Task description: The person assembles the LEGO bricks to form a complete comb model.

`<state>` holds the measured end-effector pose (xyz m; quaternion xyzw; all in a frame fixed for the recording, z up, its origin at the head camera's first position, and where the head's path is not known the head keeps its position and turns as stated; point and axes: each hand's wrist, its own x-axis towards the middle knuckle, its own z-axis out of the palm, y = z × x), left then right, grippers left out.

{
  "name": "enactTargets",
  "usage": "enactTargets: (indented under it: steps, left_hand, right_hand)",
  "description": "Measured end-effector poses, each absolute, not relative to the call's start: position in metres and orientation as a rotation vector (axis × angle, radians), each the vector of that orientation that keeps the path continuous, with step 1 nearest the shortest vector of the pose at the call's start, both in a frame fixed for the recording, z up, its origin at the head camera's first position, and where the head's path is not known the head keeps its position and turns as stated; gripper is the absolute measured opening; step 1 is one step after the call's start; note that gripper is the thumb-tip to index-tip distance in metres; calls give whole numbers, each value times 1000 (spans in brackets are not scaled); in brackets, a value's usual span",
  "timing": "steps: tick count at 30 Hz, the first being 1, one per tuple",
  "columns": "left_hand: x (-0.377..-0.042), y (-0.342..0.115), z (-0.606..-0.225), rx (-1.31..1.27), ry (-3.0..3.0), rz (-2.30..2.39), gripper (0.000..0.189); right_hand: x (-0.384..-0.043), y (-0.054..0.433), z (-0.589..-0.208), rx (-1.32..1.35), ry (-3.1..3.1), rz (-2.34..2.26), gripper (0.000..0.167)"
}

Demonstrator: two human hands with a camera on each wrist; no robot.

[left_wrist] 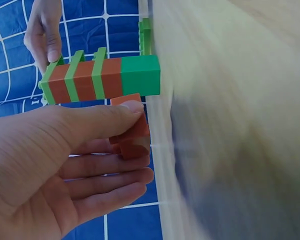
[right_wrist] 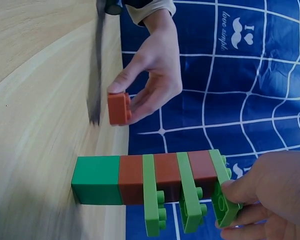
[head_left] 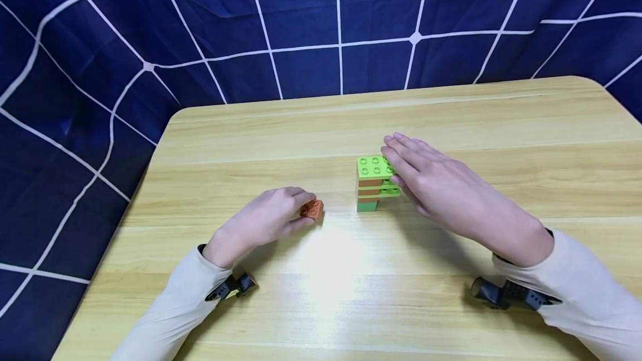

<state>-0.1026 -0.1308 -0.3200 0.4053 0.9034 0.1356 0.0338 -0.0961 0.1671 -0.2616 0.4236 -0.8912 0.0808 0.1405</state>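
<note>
My left hand [head_left: 268, 216] pinches an orange-brown toy building brick [head_left: 313, 210] between thumb and fingers, just above the table and left of a brick tower. The tower stands upright: a dark green brick [right_wrist: 96, 180] at the bottom, then orange-brown bricks [right_wrist: 131, 179] alternating with thin light green plates [right_wrist: 151, 200] that jut out to the right. My right hand [head_left: 441, 194] holds the overhanging end of the top light green plate [head_left: 368, 169], thumb on one side and fingers on the other. In the head view this hand covers that end.
The wooden table [head_left: 241, 144] ends at a dark blue cloth [head_left: 306, 21] with white grid lines. Another light green piece [left_wrist: 146, 37] shows beyond the tower in the left wrist view. A black wrist camera [head_left: 494, 293] hangs under the right sleeve.
</note>
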Motion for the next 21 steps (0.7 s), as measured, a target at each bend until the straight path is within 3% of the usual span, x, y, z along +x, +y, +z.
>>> enactTargets:
  steps: [21]
  left_hand:
    - [-107, -122, -298, 1373, 2908, 472, 35]
  right_hand:
    - [-97, 166, -265, 1213, -2548, 241, 50]
